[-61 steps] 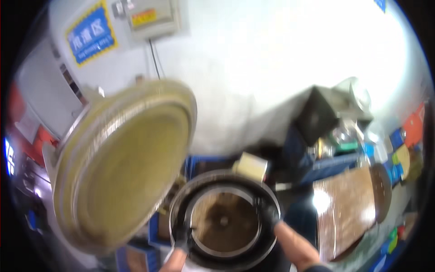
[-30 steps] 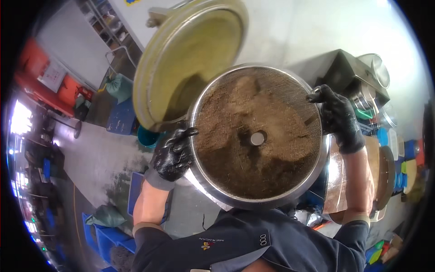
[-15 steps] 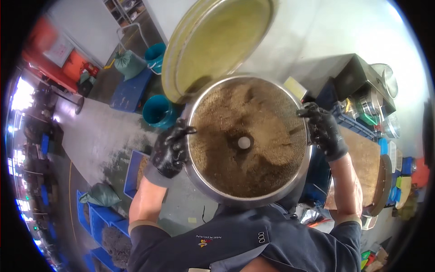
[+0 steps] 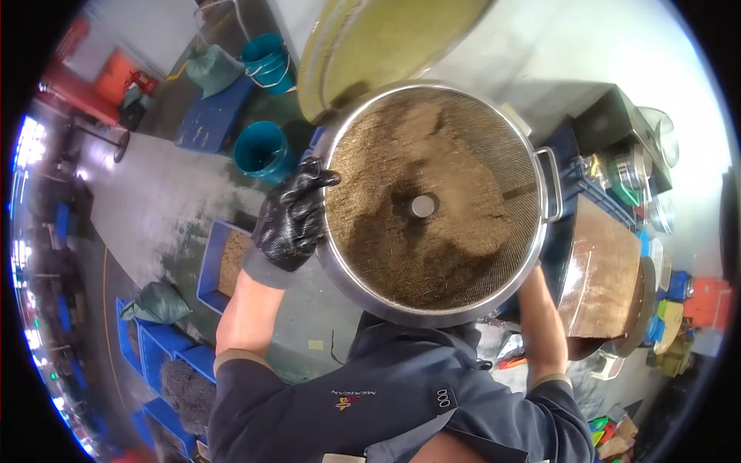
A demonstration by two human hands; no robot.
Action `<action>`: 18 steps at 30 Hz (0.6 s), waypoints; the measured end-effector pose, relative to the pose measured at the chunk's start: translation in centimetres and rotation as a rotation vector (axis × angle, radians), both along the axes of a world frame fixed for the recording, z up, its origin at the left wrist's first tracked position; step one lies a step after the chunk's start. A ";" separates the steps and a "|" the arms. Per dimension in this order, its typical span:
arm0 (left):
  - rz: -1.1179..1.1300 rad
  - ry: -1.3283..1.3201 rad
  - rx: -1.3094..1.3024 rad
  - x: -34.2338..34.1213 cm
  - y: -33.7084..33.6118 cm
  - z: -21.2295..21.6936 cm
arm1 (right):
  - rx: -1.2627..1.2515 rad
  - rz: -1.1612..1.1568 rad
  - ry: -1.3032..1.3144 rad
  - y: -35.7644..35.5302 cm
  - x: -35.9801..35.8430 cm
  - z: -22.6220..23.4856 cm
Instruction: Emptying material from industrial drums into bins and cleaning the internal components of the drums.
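Observation:
A wide round metal sieve fills the middle, with a mesh bottom and a round metal stud at its centre. Brown, coarse, grainy material is heaped over much of the mesh, leaving it bare along the right. My left hand, in a black coated glove, is closed on the sieve's left side, with a finger over the rim. On the right, the sieve's loop handle is free. My right forearm reaches under the right edge; that hand and its fingers are hidden below the sieve.
Behind the sieve leans a large yellowish round lid. Teal buckets and a tied sack by a blue board stand at left. Blue bins lie lower left. A brown board and stacked containers crowd the right.
My right hand has left the sieve's right handle and gone beneath its edge. The sieve has shifted slightly up in view, with my left hand still on it.

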State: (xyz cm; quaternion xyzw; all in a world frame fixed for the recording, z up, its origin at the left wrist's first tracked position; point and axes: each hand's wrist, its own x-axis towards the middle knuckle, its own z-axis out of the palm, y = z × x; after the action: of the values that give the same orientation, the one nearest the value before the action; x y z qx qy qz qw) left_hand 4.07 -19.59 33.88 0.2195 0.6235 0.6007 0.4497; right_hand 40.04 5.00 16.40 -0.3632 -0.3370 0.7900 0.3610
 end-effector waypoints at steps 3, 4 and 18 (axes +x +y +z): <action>-0.077 0.325 -0.144 -0.2 -0.2 0.0 | -0.024 0.031 -0.018 -0.8 -1.9 -1.2; -0.078 0.378 -0.083 -0.3 -0.4 -0.1 | -0.037 0.049 -0.023 -0.7 -1.6 -1.5; 0.276 -0.096 -0.005 0.3 -1.0 0.2 | -0.029 0.595 0.057 -2.3 -2.5 -5.9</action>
State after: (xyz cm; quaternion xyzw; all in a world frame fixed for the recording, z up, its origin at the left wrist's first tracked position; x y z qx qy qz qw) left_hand 4.37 -20.55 34.09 0.1019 0.6270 0.6651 0.3926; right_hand 37.52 2.70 10.49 -0.2313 -0.4069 0.8758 0.1178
